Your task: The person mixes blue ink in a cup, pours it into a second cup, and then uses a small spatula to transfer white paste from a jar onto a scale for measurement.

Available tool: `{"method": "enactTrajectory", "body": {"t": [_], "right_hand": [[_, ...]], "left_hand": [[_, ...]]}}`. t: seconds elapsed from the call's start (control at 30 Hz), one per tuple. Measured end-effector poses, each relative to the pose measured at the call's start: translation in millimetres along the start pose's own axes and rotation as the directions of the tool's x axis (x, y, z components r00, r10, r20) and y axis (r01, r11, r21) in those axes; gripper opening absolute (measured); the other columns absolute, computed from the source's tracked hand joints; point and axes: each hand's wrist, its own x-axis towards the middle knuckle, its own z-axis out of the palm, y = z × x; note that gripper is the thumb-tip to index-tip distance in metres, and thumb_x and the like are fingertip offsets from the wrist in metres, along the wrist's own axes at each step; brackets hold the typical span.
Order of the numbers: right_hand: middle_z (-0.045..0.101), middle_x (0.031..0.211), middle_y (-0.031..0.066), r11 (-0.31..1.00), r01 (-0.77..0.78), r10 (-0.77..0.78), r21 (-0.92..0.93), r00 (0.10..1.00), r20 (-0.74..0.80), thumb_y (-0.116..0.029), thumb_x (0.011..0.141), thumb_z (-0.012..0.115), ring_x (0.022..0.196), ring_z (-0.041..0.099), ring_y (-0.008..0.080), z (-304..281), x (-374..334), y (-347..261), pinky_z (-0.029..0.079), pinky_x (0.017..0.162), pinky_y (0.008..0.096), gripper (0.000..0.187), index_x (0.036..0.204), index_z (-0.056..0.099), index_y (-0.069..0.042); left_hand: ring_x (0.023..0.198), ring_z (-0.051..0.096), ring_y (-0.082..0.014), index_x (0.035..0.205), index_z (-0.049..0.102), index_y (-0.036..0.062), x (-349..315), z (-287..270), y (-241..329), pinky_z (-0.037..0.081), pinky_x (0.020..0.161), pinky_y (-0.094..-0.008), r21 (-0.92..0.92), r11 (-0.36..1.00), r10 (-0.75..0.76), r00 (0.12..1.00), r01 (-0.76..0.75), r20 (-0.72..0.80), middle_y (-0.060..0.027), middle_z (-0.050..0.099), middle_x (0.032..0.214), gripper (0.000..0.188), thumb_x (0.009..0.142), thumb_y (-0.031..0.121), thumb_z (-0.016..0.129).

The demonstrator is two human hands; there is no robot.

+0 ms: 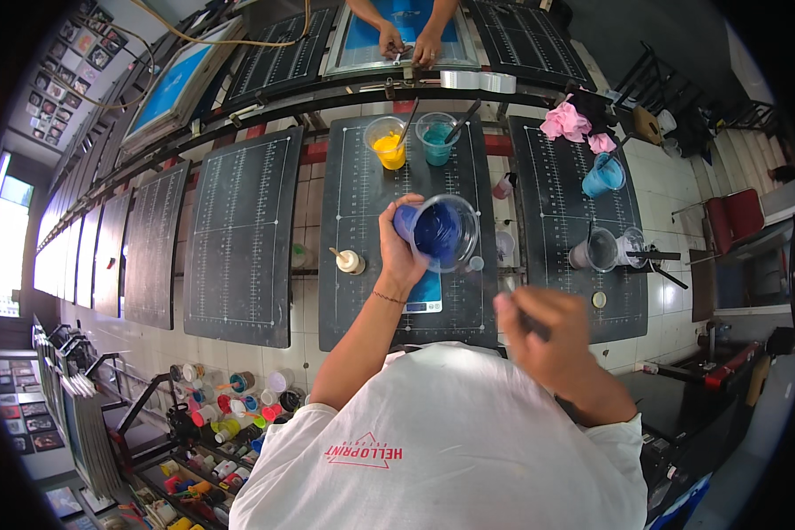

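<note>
My left hand (398,245) is closed around a clear plastic cup (473,233) tipped toward me, with deep blue ink (436,231) inside. Below that hand, a small digital scale (422,306) with a blue top lies on the black board. To the right, my right hand (548,340) is raised and blurred by motion, its fingers curled around a short dark stick (533,327). It is apart from the cup. Behind the held cup stand a cup of yellow ink (387,146) and a cup of teal ink (438,141), each with a dark stirrer.
A small open jar (351,261) sits left of my hand. The right board (556,185) carries a light-blue cup (602,177), greyish cups (596,251) and pink cloth (565,122). Across the rail, another person's hands (411,44) work at a blue screen frame. Gaps separate the boards.
</note>
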Motion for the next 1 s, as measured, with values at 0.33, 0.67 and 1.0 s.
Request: {"method": "enactTrajectory", "body": {"t": [0.33, 0.67, 1.0], "right_hand": [[0.048, 0.063, 0.0051, 0.961, 0.233, -0.207, -0.149, 0.964, 0.167, -0.033, 0.092, 0.074, 0.051, 0.049, 0.0226, -37.5, 32.3, -2.4, 0.038, 0.047, 0.0348, 0.033, 0.077, 0.062, -0.006], [0.053, 0.066, -0.0019, 0.842, 0.52, -0.451, -0.145, 0.826, 0.339, -0.038, 0.078, 0.08, 0.055, 0.051, 0.0161, -61.1, 51.6, -7.7, 0.038, 0.046, 0.0317, 0.029, 0.08, 0.069, -0.011], [0.058, 0.067, -0.0039, 0.801, 0.567, -0.516, -0.194, 0.817, 0.257, -0.036, 0.074, 0.082, 0.055, 0.05, 0.0144, -69.7, 60.0, -8.8, 0.035, 0.045, 0.0292, 0.027, 0.084, 0.074, -0.012]], "left_hand": [[0.065, 0.065, -0.0151, 0.134, 0.057, 0.0043, -9.3, -19.9, 3.2, 0.058, 0.054, -0.0307, -0.041, 0.753, -0.523, 0.635, 0.657, 0.568, -0.0165, 0.07, 0.117, 0.063, 0.103, 0.056, 0.039], [0.082, 0.07, -0.0297, 0.124, 0.06, 0.0013, -22.6, 5.6, 0.6, 0.057, 0.044, -0.0251, -0.084, 0.672, -0.636, 0.632, 0.736, 0.443, -0.022, 0.064, 0.114, 0.05, 0.098, 0.044, 0.057], [0.096, 0.072, -0.0256, 0.143, 0.052, 0.0054, -24.1, -1.3, -9.1, 0.063, 0.075, -0.0317, 0.451, 0.884, -0.381, 0.752, 0.125, 0.538, -0.018, 0.067, 0.127, 0.052, 0.093, 0.008, 0.064]]}}
